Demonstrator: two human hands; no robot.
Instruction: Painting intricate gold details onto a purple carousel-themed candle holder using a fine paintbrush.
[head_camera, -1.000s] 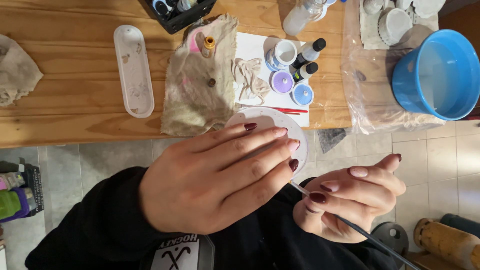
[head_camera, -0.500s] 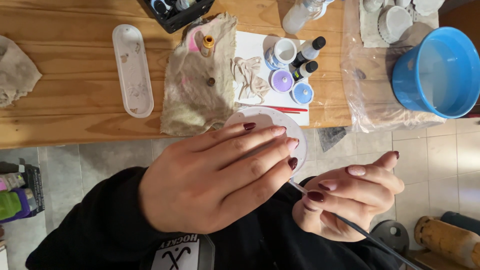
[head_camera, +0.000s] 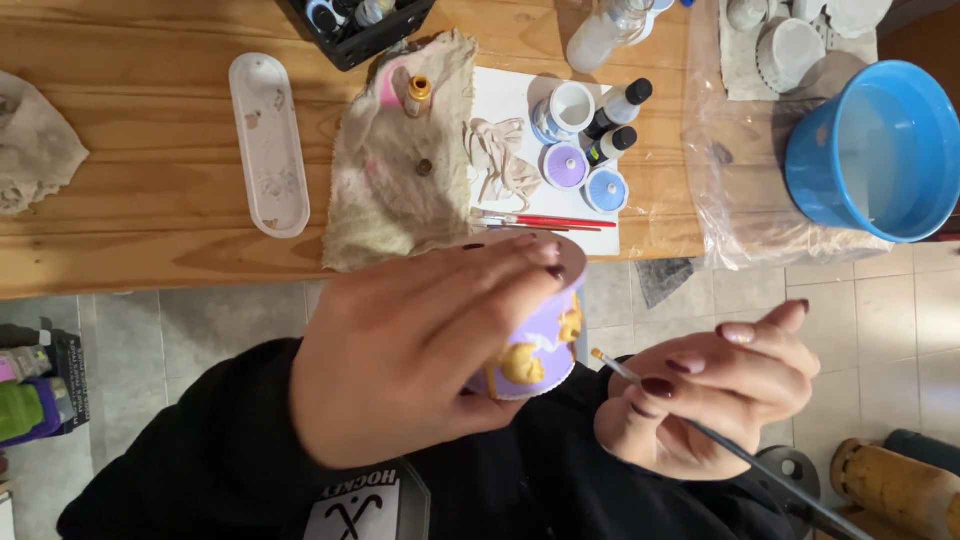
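left hand (head_camera: 420, 360) grips a lilac pot (head_camera: 535, 345), right hand (head_camera: 715, 400) pinches a thin brush (head_camera: 700, 430), seemingly clear of table edge (head_camera: 160, 265).

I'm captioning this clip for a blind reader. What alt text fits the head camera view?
The left hand grips a lilac pot with tan raised figures while the right hand holds a thin paintbrush, its tip close to the pot. Beyond lie a wooden table with a stained cloth, small paint jars and a blue bucket.
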